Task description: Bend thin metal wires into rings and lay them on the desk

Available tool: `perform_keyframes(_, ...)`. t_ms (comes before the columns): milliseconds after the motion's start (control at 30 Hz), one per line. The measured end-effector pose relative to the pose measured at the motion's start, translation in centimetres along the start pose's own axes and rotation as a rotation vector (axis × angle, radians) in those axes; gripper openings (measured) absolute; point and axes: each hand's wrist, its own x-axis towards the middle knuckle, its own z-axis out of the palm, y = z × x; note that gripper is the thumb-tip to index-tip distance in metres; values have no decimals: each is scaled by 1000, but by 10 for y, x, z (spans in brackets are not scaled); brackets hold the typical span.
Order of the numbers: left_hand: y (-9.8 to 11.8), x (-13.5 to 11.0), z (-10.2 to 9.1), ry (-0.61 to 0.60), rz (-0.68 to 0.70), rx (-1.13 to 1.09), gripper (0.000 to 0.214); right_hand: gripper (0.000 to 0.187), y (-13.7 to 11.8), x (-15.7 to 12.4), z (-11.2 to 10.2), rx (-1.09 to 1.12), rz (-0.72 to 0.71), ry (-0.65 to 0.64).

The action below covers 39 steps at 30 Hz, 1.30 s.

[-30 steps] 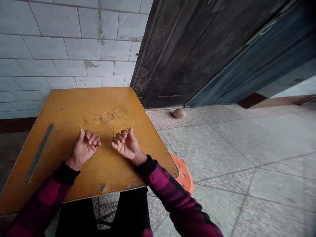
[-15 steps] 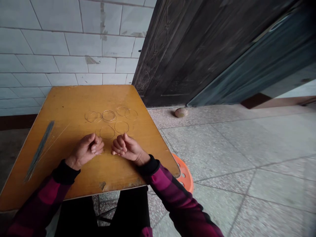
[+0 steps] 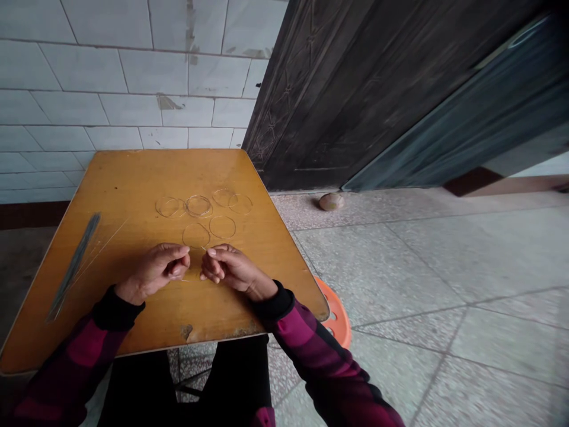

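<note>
My left hand [image 3: 156,270] and my right hand [image 3: 234,271] are a short gap apart, low over the near half of the wooden table [image 3: 267,284]. Both have their fingers curled, thumb against forefinger. A thin wire tip [image 3: 204,248] sticks out from the right pinch; the rest of this wire is mostly hidden. What the left fingers pinch is too fine to make out, though a short bit of wire [image 3: 185,280] shows beneath them. Just beyond my hands lie several thin wire rings [image 3: 195,224], some overlapping. At left is a bundle of straight grey wires [image 3: 76,261].
A few loose thin wires [image 3: 104,245] lie beside the bundle. White wall tiles [image 3: 120,110] rise behind the table and a dark carved door [image 3: 311,118] stands at the back right. An orange stool [image 3: 338,314] is partly under the table's right edge. A rounded stone-like object [image 3: 331,202] lies on the floor.
My right thumb has straightened forward and a wire tip now shows at it. My left fingers have turned slightly inward. The view has shifted a little.
</note>
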Motion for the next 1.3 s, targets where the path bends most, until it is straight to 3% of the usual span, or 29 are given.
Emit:
perform_keyframes(467, 2, -1, -2, -116, -93, 88, 26, 44, 0, -2, 5, -181, 118, 69)
perform_keyframes(667, 4, 0, -1, -118, -153, 89, 22, 33, -2, -2, 7, -258, 154, 115)
perform_keyframes(833, 4, 1, -2, -113, -177, 92, 19, 17, 0, -2, 7, -196, 88, 65)
perform_keyframes(1067, 4, 1, -1, -126, -198, 82, 16, 17, 2, -2, 7, -126, 110, 22)
perform_keyframes(1300, -1, 3, -6, -127, -229, 174, 19, 17, 0, -3, 4, -240, 135, 27)
